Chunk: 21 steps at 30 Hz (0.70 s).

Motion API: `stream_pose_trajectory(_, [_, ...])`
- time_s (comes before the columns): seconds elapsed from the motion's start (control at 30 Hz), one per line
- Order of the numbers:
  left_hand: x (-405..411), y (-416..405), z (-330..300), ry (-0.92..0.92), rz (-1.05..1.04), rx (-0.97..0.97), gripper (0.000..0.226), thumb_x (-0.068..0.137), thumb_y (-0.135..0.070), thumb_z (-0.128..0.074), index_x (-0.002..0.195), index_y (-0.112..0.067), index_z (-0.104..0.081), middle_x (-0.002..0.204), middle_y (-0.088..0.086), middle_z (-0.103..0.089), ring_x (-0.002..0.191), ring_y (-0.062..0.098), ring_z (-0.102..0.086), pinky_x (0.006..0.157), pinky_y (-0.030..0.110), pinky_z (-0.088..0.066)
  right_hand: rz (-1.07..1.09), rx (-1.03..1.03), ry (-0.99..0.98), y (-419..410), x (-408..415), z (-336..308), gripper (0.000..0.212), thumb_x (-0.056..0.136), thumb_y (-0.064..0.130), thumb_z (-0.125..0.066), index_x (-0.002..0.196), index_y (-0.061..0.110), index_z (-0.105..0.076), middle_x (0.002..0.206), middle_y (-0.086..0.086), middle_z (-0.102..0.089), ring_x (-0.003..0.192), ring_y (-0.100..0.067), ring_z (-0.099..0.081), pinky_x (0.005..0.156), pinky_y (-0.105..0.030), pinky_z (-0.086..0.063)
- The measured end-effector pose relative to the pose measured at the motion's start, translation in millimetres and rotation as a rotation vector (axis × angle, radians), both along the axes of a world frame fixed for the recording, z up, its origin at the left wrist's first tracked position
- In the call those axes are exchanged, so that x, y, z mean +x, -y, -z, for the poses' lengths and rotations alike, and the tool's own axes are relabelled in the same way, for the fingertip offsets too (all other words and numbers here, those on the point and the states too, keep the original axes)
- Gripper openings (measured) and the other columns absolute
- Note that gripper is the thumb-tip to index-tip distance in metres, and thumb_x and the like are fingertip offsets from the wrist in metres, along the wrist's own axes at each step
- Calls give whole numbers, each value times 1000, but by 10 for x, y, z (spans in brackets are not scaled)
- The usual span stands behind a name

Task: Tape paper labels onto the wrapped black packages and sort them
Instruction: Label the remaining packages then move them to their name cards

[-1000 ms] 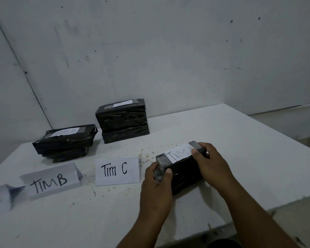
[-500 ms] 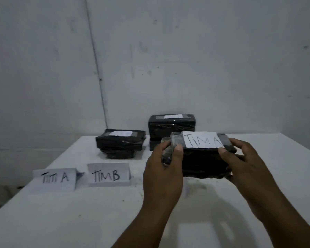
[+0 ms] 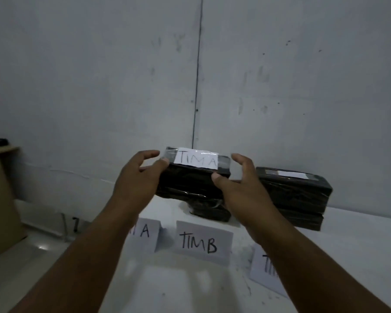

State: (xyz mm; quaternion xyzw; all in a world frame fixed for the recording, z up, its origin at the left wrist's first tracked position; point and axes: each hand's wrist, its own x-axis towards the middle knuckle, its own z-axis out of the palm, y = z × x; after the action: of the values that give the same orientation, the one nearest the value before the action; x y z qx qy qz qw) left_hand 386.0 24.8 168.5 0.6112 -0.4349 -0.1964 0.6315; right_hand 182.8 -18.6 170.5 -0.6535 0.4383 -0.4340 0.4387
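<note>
A black wrapped package point(image 3: 187, 181) with a taped paper label reading "TIM A" point(image 3: 198, 159) is held up in the air above the white table point(image 3: 190, 288). My left hand point(image 3: 138, 177) grips its left end and my right hand point(image 3: 239, 184) grips its right end. Below it a folded sign ending in "A" point(image 3: 146, 233) is partly hidden by my left forearm. A "TIMB" sign point(image 3: 202, 242) stands beside it, and a third sign point(image 3: 265, 271) is half hidden by my right forearm. A black package point(image 3: 209, 211) lies behind the "TIMB" sign. Two stacked labelled packages point(image 3: 296, 195) sit at the right.
A brown cardboard box point(image 3: 0, 199) stands at the left edge, off the table. A grey wall point(image 3: 190, 75) rises directly behind the table, with a vertical seam in it.
Both hands have lifted the "TIM A" package higher and carried it left and farther from me, above the signs. The view has swung left, bringing the cardboard box into sight.
</note>
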Motion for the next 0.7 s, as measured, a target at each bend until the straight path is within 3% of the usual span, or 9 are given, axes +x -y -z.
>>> stream_pose_trajectory(0.07, [350,93,30,-2,-3,24,26,95,-42,-65,121,-39,-66,115,-4,-69,103,19,-69,94,47,-57,-35,20,-33,96,349,-9,52,101,33,-60,140,52,-33,111,3,-62,83,-8,-62,46,-12,-48])
stream_pose_trajectory(0.17, [782,233,107,12,16,64,26,94,-44,-66,120,-41,-68,112,-6,-71,99,18,-71,94,47,-58,-68,34,-64,268,791,31,35,101,28,-56,127,49,-45,109,10,-59,90,-11,-62,57,-21,-52])
stream_pose_trajectory(0.33, [1422,555,347,53,76,131,19,97,-44,-64,114,-49,-70,120,-7,-72,105,19,-71,96,48,-58,-101,95,-155,609,1361,184,35,98,16,-51,119,43,-48,102,5,-60,77,-13,-56,36,-14,-38])
stream_pose_trajectory(0.53, [1909,947,679,143,178,196,19,100,-41,-61,112,-52,-71,109,-5,-77,102,16,-74,97,47,-58,-113,212,-198,993,1809,539,40,95,6,-48,122,36,-45,109,-3,-57,92,-21,-61,56,-26,-49])
stream_pose_trajectory(0.63, [2012,1053,851,208,222,237,25,95,-40,-69,114,-55,-68,117,-7,-73,111,12,-68,99,42,-56,-121,271,-219,1104,1893,736,45,93,5,-48,129,32,-41,110,-6,-56,91,-22,-59,59,-27,-49])
stream_pose_trajectory(0.7, [2067,1091,986,267,271,258,41,87,-33,-80,120,-51,-66,127,-14,-68,119,8,-62,100,40,-55,-129,295,-256,1154,1911,832,49,93,7,-49,133,31,-37,111,-10,-57,85,-21,-58,57,-27,-47])
